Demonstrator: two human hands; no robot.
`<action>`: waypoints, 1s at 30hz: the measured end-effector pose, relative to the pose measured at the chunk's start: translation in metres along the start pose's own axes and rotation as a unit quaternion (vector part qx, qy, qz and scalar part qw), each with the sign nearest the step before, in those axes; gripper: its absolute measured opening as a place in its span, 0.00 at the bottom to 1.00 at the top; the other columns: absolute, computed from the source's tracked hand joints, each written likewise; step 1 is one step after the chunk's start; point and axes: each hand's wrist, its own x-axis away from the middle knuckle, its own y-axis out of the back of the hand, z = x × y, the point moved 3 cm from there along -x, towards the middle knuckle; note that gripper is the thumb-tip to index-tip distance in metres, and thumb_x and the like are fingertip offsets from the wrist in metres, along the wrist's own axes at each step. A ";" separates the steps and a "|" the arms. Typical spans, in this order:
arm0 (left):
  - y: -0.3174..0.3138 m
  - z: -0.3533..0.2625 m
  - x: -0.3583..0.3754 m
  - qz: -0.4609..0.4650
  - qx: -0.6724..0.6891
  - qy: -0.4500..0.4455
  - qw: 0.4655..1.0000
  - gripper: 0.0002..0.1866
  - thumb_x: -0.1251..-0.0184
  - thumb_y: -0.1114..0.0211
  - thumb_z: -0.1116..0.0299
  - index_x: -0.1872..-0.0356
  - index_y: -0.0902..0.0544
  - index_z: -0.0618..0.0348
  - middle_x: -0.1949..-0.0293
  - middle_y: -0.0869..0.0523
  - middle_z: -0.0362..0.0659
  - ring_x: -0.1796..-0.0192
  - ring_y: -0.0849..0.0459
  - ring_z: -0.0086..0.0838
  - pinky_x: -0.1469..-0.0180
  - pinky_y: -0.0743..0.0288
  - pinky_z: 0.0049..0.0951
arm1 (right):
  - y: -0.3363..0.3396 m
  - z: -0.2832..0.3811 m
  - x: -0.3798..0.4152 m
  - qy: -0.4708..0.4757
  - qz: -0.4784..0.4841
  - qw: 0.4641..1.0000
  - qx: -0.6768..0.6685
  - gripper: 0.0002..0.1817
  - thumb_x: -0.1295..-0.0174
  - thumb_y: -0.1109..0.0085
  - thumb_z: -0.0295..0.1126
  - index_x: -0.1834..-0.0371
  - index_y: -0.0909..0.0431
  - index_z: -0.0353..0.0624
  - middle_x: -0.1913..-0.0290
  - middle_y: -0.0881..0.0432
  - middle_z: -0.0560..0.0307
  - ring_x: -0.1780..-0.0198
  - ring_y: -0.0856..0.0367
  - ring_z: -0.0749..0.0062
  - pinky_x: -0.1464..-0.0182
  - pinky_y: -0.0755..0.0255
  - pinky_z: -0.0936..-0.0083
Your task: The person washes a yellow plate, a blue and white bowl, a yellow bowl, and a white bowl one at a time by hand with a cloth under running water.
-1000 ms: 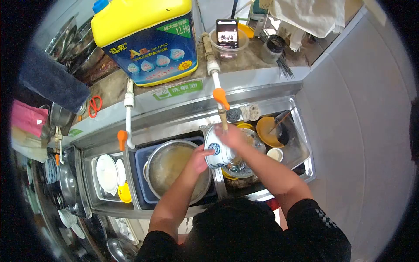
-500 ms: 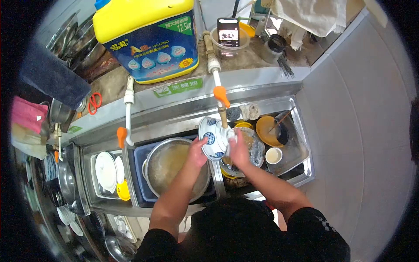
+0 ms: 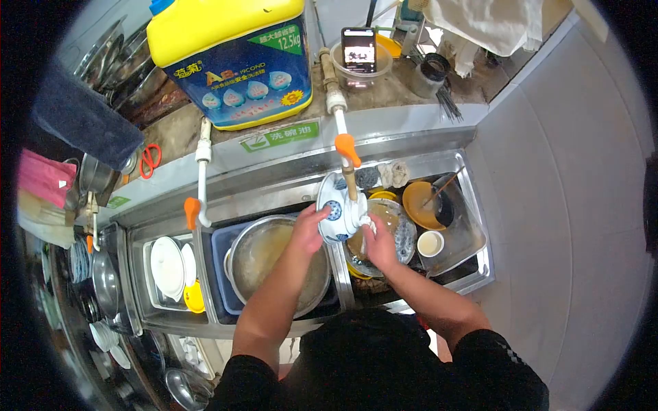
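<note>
A white bowl with blue patterned medallions (image 3: 334, 209) is tilted on its side under the tap with the orange handle (image 3: 347, 149). My left hand (image 3: 310, 230) grips its left side, thumb on the outer wall. At the bowl's foot, my right hand (image 3: 380, 248) is closed on what looks like a white cloth (image 3: 368, 222). Part of the bowl is hidden behind the tap pipe, and the right fingertips are partly covered. Below the hands stands a round basin (image 3: 404, 243) with wet contents. Left of it, a large metal pot (image 3: 264, 253) holds cloudy water.
White plates (image 3: 166, 267) and a yellow dish (image 3: 195, 297) lie in the left sink. On the right are an orange bowl (image 3: 417, 205), a small white cup (image 3: 430, 244) and scrubbers (image 3: 393, 175). A large yellow-blue detergent jug (image 3: 240, 75) and a phone (image 3: 359, 51) stand on the ledge.
The bowl has turned and shifted slightly up and right, its medallions now in different places. My left hand has moved up with it; my right hand has moved slightly right and down.
</note>
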 end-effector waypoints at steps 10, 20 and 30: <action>0.035 0.020 -0.017 -0.067 0.040 0.020 0.997 0.18 0.38 0.38 0.71 0.48 0.24 0.66 0.53 0.16 0.48 0.52 0.17 0.39 0.45 0.25 0.42 | 0.015 -0.012 -0.018 0.026 0.056 0.995 -0.082 0.17 0.36 0.44 0.33 0.45 0.26 0.39 0.53 0.19 0.51 0.53 0.21 0.67 0.50 0.29 0.72; 0.057 0.036 -0.020 -0.050 0.213 0.109 0.970 0.22 0.27 0.52 0.54 0.46 0.23 0.60 0.46 0.19 0.49 0.44 0.21 0.42 0.39 0.29 0.46 | 0.034 -0.011 -0.026 -0.261 0.292 0.781 -0.487 0.20 0.38 0.41 0.30 0.43 0.28 0.41 0.52 0.18 0.55 0.54 0.17 0.66 0.51 0.23 0.68; -0.013 0.015 -0.057 -0.047 -0.171 0.164 0.970 0.24 0.28 0.55 0.51 0.47 0.24 0.60 0.52 0.17 0.50 0.48 0.19 0.40 0.40 0.29 0.41 | 0.051 0.031 -0.021 -0.175 0.316 0.856 -0.370 0.17 0.45 0.37 0.22 0.50 0.23 0.39 0.58 0.17 0.59 0.60 0.19 0.76 0.59 0.25 0.79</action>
